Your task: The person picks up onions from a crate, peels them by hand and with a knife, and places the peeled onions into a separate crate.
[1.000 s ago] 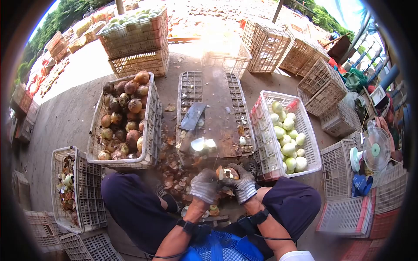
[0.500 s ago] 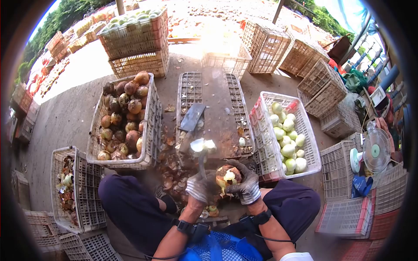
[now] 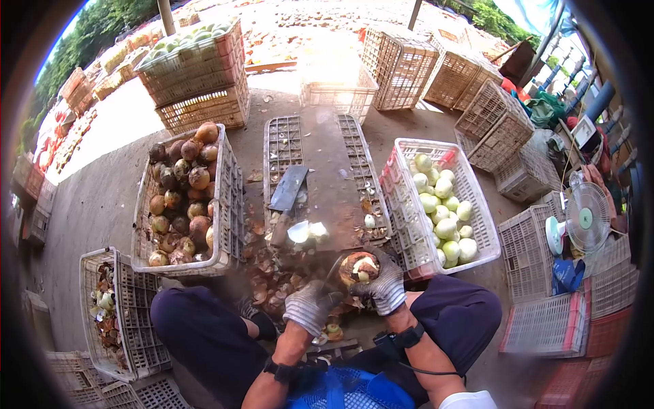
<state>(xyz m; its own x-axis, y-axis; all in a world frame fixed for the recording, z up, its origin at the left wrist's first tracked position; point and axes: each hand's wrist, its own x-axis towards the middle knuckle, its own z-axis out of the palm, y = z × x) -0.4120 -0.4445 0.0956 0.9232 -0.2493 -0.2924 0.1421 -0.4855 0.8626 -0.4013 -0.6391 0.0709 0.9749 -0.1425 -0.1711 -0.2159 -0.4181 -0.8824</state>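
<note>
My right hand (image 3: 383, 286), in a dirty striped glove, holds a partly peeled onion (image 3: 357, 268) with brown skin and a pale patch on top. My left hand (image 3: 308, 305), also gloved, is closed beside the onion's left side. From its fingers a thin grey blade, seemingly a small knife (image 3: 334, 270), reaches toward the onion; its handle is hidden in the glove. Just beyond the hands, white onion pieces (image 3: 308, 232) lie near the end of a board. A cleaver (image 3: 289, 187) rests on a crate-like slatted surface farther out.
Unpeeled onions fill a crate (image 3: 226, 235) on the left. Peeled onions lie in a white crate (image 3: 482, 238) on the right. Loose skins (image 3: 269, 276) cover the ground between my legs. A scrap crate (image 3: 126, 307) stands far left, a fan (image 3: 587, 217) far right.
My left hand has brought the blade from upright, apart from the onion, down to the onion's left side. The onion has turned in my right hand. The whole view has shifted slightly.
</note>
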